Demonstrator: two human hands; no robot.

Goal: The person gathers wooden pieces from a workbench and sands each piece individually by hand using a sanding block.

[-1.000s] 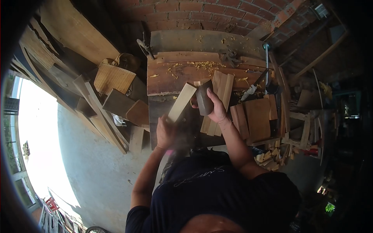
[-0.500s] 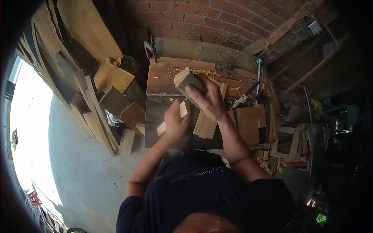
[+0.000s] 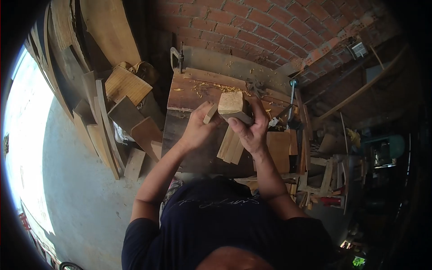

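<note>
A pale, squarish block of cut wood is held above the dark, shaving-strewn wooden workbench, gripped in the right hand, whose fingers are closed round its underside and far face. A thinner, light-coloured wooden slat is clasped in the left hand just beside the block, and the two pieces appear to be touching, though the contact is partly hidden by the fingers. A row of pale wooden strips is seen lying on the workbench beneath both hands. The block is judged rigid, fairly light and rough-sawn, so little slip is expected; it is best held across its flat faces, away from splintery edges.
</note>
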